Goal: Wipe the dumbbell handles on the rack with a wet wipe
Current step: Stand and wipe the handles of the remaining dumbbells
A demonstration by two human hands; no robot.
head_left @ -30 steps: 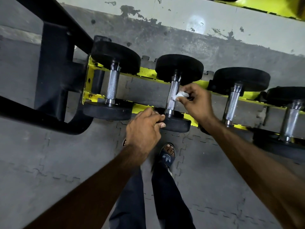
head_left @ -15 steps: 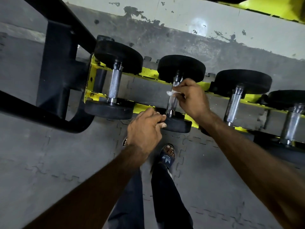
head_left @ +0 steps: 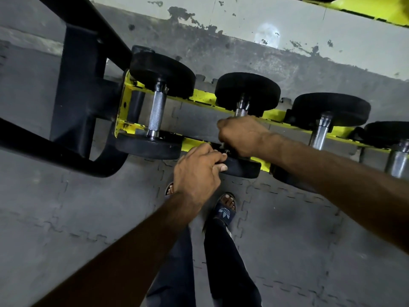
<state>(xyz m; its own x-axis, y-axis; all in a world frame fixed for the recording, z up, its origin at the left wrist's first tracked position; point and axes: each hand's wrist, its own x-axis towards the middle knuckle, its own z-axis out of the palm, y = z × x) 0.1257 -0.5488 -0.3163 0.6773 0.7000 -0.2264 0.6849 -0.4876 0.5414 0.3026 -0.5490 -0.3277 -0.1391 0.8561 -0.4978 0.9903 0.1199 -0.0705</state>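
Four dumbbells lie crosswise on the yellow rack (head_left: pixel 202 97), running from centre-left to the right edge of the frame. The one in work is the second dumbbell (head_left: pixel 247 91) from the left, at frame centre. Its handle (head_left: pixel 241 111) shows only as a short steel stub below the far plate. The rest is covered by the right hand (head_left: pixel 242 136), whose fingers are wrapped around the bar. The wet wipe is not visible, and whether it lies under that palm cannot be told. The left hand (head_left: pixel 197 173) clasps the rim of the near plate (head_left: pixel 241 168), fingers over the top edge and thumb beneath, apparently steadying the weight.

Handling, as judged: the dumbbell is heavy and rigid, and its round plates may roll on the rails, so it is best braced at a plate and left seated, not lifted. The knurled steel, seen plainly on the first handle (head_left: pixel 157 111), gives good purchase but may snag or shred a soft, limp, damp wipe. The wipe is best wrapped round the bar and drawn along it with moderate squeeze.

The third handle (head_left: pixel 319 134) and fourth handle (head_left: pixel 398 160), right of centre, are bare. Outward lie the black frame (head_left: pixel 81 89) at upper left, interlocking floor mats (head_left: pixel 66 207) below, a stained wall (head_left: pixel 287 29) across the top, and a sandalled foot (head_left: pixel 224 210) at lower centre.
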